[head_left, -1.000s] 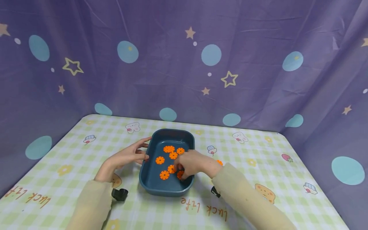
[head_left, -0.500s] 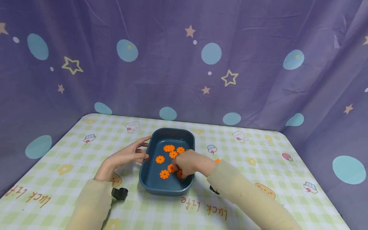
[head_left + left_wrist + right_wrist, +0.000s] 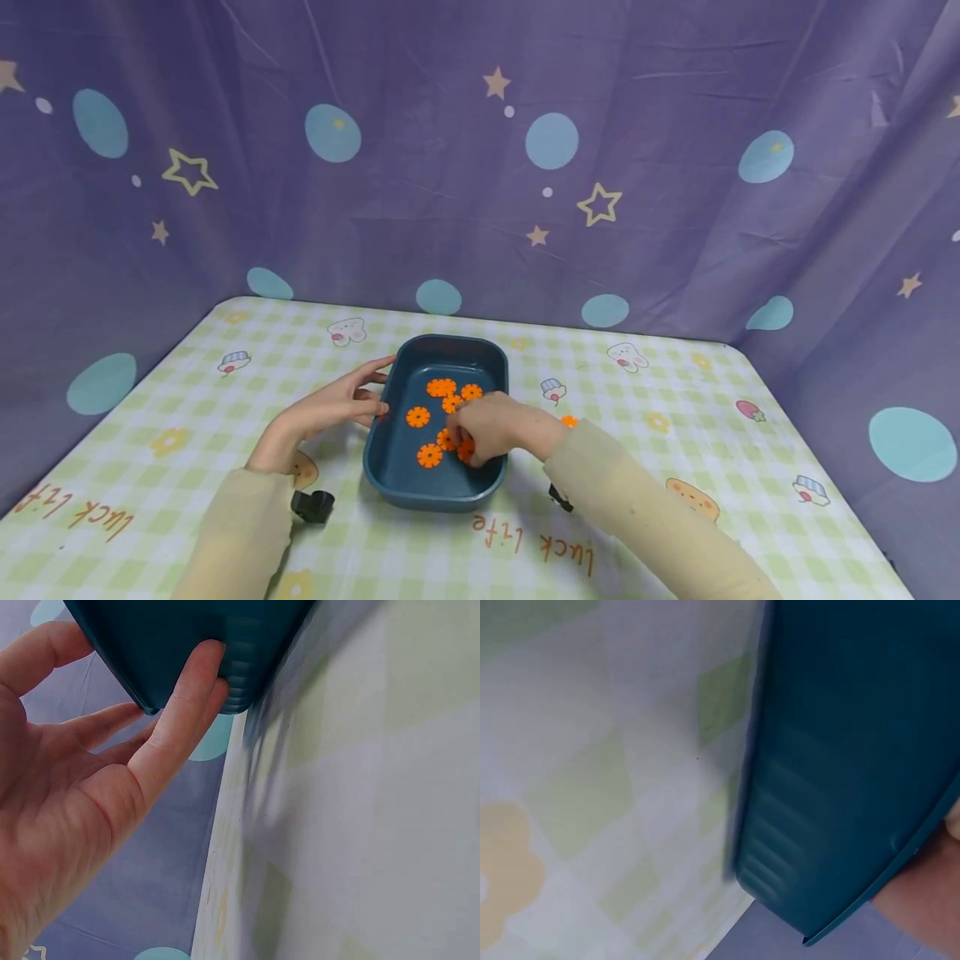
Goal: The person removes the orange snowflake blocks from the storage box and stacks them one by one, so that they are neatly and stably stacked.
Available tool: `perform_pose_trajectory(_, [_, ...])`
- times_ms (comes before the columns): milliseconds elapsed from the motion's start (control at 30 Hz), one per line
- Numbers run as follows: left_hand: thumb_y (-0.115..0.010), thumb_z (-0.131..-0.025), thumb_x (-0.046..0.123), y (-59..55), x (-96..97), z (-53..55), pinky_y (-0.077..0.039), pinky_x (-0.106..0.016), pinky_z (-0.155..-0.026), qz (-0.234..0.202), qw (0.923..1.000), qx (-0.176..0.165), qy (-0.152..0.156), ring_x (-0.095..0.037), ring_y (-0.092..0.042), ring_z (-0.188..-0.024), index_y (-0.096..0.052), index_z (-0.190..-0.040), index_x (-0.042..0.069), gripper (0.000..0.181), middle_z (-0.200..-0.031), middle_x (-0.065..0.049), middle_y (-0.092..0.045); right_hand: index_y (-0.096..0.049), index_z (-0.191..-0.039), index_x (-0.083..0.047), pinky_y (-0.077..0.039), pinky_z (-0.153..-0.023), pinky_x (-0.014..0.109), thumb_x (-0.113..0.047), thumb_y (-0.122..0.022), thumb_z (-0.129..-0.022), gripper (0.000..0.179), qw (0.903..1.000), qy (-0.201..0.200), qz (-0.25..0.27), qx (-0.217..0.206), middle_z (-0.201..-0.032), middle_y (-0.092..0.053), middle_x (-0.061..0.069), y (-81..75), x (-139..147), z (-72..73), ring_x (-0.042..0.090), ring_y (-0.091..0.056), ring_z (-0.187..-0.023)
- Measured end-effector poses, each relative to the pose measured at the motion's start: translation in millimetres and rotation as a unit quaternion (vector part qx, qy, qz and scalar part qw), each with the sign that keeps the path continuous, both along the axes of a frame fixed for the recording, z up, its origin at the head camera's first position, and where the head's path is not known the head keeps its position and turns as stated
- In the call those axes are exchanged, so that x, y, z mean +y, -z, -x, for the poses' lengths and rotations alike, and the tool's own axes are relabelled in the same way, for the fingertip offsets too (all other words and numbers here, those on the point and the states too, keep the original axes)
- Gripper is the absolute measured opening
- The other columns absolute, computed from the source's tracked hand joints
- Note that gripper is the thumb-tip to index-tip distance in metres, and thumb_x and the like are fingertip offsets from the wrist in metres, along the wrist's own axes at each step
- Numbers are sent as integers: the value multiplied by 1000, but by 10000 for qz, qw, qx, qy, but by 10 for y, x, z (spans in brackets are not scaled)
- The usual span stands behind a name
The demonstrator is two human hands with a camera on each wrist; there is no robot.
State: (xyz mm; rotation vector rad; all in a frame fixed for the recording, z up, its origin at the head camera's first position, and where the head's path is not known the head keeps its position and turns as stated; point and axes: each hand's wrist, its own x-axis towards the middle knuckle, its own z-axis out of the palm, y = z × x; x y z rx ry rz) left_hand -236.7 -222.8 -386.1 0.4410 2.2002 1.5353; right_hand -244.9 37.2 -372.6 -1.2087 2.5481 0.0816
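Tray (image 3: 438,504): moulded plastic by its look, smooth, with a soft satin sheen; the outer wall that the left fingers (image 3: 180,705) touch is ribbed just beside them.
Orange discs (image 3: 417,417): plastic-looking, flat and matt, around and beneath the right fingers (image 3: 457,423).
Tabletop (image 3: 720,417): printed covering under both sets of fingers, smooth and mostly matt; whether cloth or vinyl, cannot tell.
Backdrop (image 3: 450,192): cloth, beyond the fingers, with soft folds, fine creases and a faint sheen.
Sleeves (image 3: 240,533): 2, matt cloth, behind the fingers.
Wrist pieces (image 3: 313,506): 2, hard, plastic-looking, behind the fingers; finish too dark to judge.
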Motion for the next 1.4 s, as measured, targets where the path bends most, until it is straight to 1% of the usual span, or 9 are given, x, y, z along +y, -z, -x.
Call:
perform_pose_trajectory(100, [-59,-87,22,1,1,1,-51,-43,-79,1,10000,-14,-17,-27,-57,-102,-12,-147,24,76,-142,-22,-21,-60,-88,-27,-41,-63,19,-27,-76,-72,23,9997,-62,236,-21,-80,-52,-14,3,24,6,5,-50,-69])
perform_pose_trajectory(200, [-59,-87,22,4,0,3,-51,-43,-79,-12,10000,23,21,-27,-57,-102,-11,-147,22,77,-142,-24,-19,-60,-90,-26,-42,-63,19,-26,-76,-71,24,9988,-139,463,-28,-83,-52,-13,8,44,21,5,-50,-70])
perform_pose_trajectory(333, [-59,-88,21,5,-1,2,-51,-44,-80,-4,10000,60,54,-27,-57,-102,-10,-147,19,77,-142,-26,-18,-61,-93,-24,-42,-65,18,-24,-75,-72,26,9972,-158,719,-151,-87,-52,-11,4,65,32,6,-49,-72])
perform_pose_trajectory(500, [-59,-87,22,0,11,-4,-51,-44,-80,10,10000,27,-4,-27,-57,-102,-11,-147,22,77,-143,-24,-19,-62,-94,-22,-43,-66,18,-21,-75,-72,25,9939,-119,1058,-281,-91,-51,-9,-5,92,31,7,-48,-74])
perform_pose_trajectory(733, [-59,-87,22,9,18,-4,-51,-43,-79,-13,10000,-14,-41,-27,-57,-102,-12,-147,23,76,-142,-23,-20,-62,-96,-19,-43,-66,17,-19,-74,-73,26,9883,-288,1488,-182,-92,-51,-8,-12,139,36,7,-48,-75])
perform_pose_trajectory(933, [-59,-87,22,0,8,-4,-52,-43,-79,-3,10000,19,-29,-27,-58,-101,-11,-147,22,77,-142,-24,-20,-63,-98,-15,-45,-69,17,-17,-72,-73,27,9811,-318,1907,-131,-96,-53,-7,-63,200,36,10,-53,-79])
perform_pose_trajectory(1167, [-59,-87,22,-6,12,-6,-51,-43,-79,-27,10000,23,0,-28,-57,-102,-12,-147,23,76,-142,-23,-20,-65,-99,-14,-46,-73,17,-16,-71,-73,27,9769,-254,2121,-80,-96,-53,-6,-107,273,38,8,-53,-81])
perform_pose_trajectory(1400, [-60,-87,22,-7,3,-3,-52,-43,-79,6,10000,52,9,-26,-58,-101,-11,-147,21,78,-142,-24,-21,-65,-101,-14,-48,-75,24,-17,-71,-75,27,9756,-113,2193,-80,-97,-53,-6,-128,362,41,10,-53,-82])
